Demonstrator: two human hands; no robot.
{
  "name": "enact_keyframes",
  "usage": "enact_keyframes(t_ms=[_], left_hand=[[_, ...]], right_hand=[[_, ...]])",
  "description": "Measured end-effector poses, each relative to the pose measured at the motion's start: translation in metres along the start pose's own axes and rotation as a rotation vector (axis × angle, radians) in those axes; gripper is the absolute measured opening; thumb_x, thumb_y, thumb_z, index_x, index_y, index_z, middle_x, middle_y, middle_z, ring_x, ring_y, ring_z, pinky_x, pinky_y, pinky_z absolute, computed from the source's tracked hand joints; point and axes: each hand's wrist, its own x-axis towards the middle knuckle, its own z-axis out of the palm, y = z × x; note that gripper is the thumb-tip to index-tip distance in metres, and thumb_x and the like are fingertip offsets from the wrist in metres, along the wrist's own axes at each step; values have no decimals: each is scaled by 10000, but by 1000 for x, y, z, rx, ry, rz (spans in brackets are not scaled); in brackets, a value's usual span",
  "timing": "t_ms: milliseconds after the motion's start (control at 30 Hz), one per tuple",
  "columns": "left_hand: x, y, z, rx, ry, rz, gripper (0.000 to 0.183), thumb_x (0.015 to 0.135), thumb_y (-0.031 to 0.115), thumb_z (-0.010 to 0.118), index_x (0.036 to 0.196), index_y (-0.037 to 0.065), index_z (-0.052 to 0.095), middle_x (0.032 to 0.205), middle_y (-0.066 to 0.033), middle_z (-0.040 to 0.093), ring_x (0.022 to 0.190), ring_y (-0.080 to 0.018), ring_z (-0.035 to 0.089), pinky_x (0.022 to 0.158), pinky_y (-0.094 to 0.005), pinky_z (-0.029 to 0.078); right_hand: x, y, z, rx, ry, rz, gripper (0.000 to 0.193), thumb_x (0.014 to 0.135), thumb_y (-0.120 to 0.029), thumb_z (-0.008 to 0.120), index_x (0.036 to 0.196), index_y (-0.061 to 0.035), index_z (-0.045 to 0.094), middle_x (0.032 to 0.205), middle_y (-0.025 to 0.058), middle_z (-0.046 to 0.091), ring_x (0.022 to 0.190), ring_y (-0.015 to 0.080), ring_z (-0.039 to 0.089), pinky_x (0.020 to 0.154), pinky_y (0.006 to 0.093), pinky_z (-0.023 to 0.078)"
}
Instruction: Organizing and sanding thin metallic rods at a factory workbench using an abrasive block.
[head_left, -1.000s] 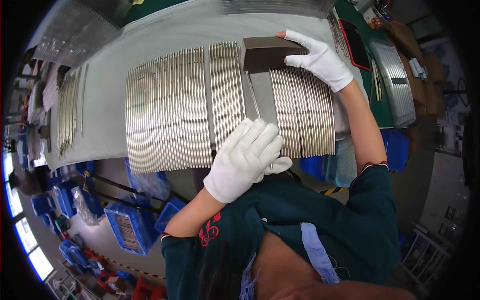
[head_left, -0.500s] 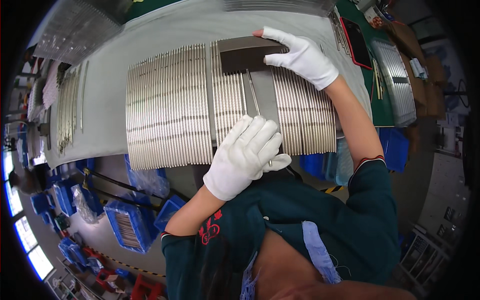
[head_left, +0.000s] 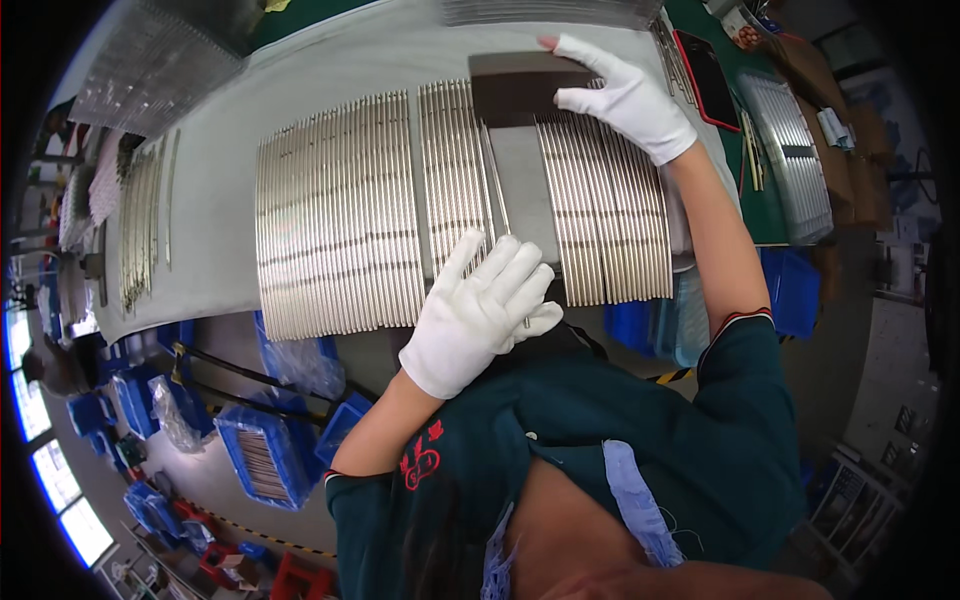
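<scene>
Mid-frame, left hand, grip closed round a rod: likely stiff, slick, best held near its end; above, right hand clasps a probably heavy block.

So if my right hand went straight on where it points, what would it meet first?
Likely the dark block, which your right hand seems to grip; depth is hard to judge.

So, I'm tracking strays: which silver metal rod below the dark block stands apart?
The slanted rod in the gap, reaching the white-gloved left hand; its neighbours lie in packed rows.
</scene>
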Motion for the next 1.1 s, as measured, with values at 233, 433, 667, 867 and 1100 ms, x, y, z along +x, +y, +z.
enact_keyframes(t_ms=[233, 433, 667, 867, 1100], left_hand=[[-11, -3, -2, -4, -64, -42, 504, 860, 439, 781, 1170, 63, 652, 1157, -76, 591, 1113, -260, 614, 1099, -499, 440], [-14, -5, -2, 61, -96, -94, 599, 868, 454, 785, 1271, 30, 655, 1269, -114, 608, 1204, -290, 601, 1119, -517, 437], [-6, -3, -3, 67, -61, -110, 689, 859, 525, 773, 1317, 31, 631, 1303, -181, 604, 1216, -374, 583, 1116, -534, 429], [49, 29, 31, -89, -195, 78, 820, 864, 662, 728, 1496, 154, 605, 1472, -170, 556, 1437, -397, 466, 1246, -611, 300], [93, 44, 66, -78, -248, 259, 772, 873, 654, 710, 1520, 244, 611, 1573, -155, 531, 1496, -401, 454, 1239, -718, 239]], right_hand=[[3, 39, -34, 522, 637, 83, 780, 936, -49, 780, 1643, -24, 454, 1505, 151, 621, 1305, 252, 629, 1033, 343, 553], [-4, 75, -28, 286, 726, 84, 774, 943, -15, 765, 1647, -14, 444, 1543, 150, 595, 1343, 239, 612, 1051, 329, 546], [-3, 70, -26, 343, 720, 68, 763, 947, -30, 764, 1641, -18, 447, 1508, 152, 611, 1301, 215, 620, 1025, 321, 550], [3, 80, -25, 300, 757, 39, 760, 942, -66, 787, 1628, -12, 466, 1503, 145, 619, 1348, 216, 596, 1110, 337, 502], [7, 99, -30, 453, 802, 48, 715, 969, -84, 786, 1609, 6, 482, 1511, 130, 616, 1359, 215, 586, 1128, 331, 480]])
